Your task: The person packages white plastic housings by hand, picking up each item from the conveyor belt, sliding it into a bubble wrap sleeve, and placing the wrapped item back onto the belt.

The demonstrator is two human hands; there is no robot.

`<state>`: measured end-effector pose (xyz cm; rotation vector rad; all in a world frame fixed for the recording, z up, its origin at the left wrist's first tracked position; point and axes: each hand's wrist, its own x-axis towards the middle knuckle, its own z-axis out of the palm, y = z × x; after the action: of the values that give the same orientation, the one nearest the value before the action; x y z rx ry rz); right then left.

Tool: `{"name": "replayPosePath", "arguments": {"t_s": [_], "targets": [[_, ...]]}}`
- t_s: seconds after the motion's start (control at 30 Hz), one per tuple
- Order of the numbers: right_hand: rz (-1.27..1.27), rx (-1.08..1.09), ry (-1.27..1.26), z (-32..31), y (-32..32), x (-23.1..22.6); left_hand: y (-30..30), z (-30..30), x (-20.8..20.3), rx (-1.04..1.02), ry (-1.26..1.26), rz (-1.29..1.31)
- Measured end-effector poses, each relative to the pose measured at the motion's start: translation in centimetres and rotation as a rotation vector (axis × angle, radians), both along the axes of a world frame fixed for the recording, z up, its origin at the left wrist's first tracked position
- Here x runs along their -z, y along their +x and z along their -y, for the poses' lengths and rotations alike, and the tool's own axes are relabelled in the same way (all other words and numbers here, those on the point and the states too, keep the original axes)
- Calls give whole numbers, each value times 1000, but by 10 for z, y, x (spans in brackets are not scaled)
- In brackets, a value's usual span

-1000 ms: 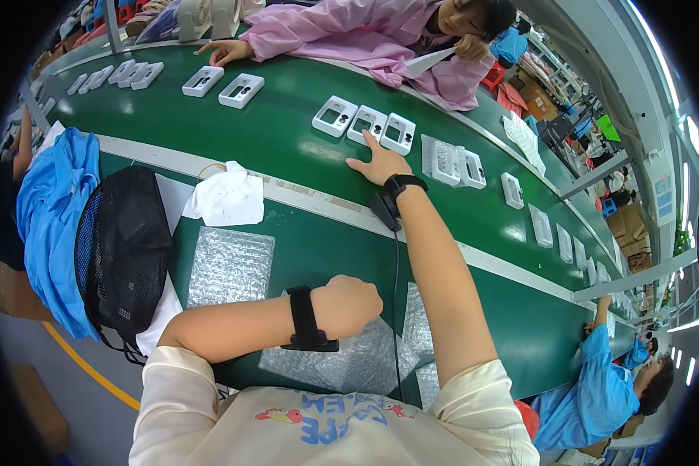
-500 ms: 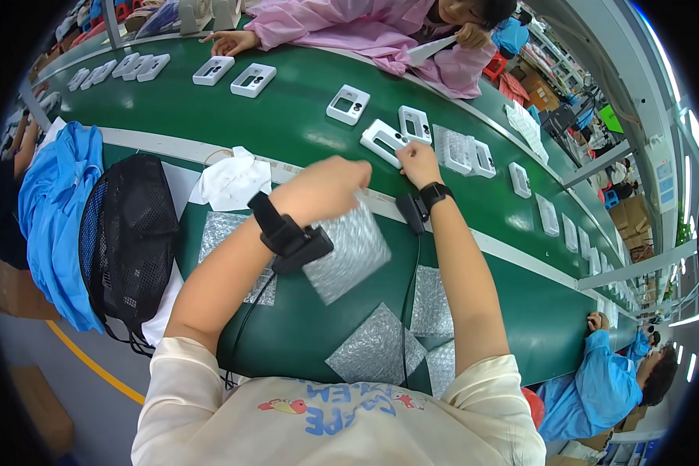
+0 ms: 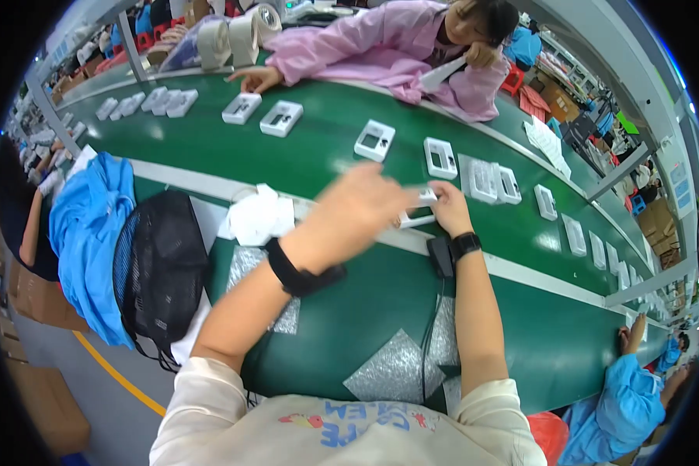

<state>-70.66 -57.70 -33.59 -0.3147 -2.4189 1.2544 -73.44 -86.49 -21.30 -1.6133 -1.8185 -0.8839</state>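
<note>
My right hand (image 3: 451,208) grips a white plastic housing (image 3: 421,220) with a rectangular opening, over the near edge of the green conveyor belt (image 3: 318,151). Across from it, my left hand (image 3: 356,208) reaches in from the left, right up to the housing. Motion smears its fingers, so whether it holds anything is unclear. Just beyond both hands, similar white housings (image 3: 440,158) lie on the belt, and another housing (image 3: 483,183) sits in clear bubble wrap. A bubble-wrap bag (image 3: 396,365) lies on the green table in front of me.
To the left are a black mesh backpack (image 3: 165,264), a blue garment (image 3: 93,241) and crumpled white paper (image 3: 261,216). Another bubble-wrap sheet (image 3: 287,314) lies under my left forearm. Across the belt, a person in pink (image 3: 357,43) rests a hand beside a housing. A metal post (image 3: 652,272) rises at the right.
My right hand has drawn the housing off the belt toward my left hand. The bubble-wrap bag beneath my left hand no longer shows. The whole view has shifted, moving the scene down and rightward.
</note>
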Motion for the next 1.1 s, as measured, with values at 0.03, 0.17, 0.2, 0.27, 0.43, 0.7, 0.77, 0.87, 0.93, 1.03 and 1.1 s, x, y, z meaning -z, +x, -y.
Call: {"name": "replayPosePath", "arguments": {"t_s": [0.03,0.17,0.2,0.27,0.43,0.7,0.77,0.87,0.93,1.03,1.1], "targets": [[-8,-1,-11,8,-1,-5,10,-6,10,97,-80,77],[126,96,165,33,10,-33,20,-17,36,373,-469,477],[107,92,235,31,13,-37,17,-20,44,375,-483,485],[72,80,370,28,19,-40,12,-23,59,378,-512,503],[185,150,245,24,16,-53,-16,-17,65,196,-668,507],[-134,177,44,41,26,-91,-26,-19,73,59,-632,683],[-131,1,-145,59,34,-114,-32,-23,77,-35,-492,677],[-115,-100,-203,75,38,-120,-41,-28,79,-95,-376,860],[-79,-147,-127,83,37,-120,-51,-27,78,-143,-263,1241],[-134,-150,58,80,34,-113,-53,-26,80,-49,-55,1468],[-161,-151,149,80,31,-108,-54,-26,81,-2,53,1577]]}}
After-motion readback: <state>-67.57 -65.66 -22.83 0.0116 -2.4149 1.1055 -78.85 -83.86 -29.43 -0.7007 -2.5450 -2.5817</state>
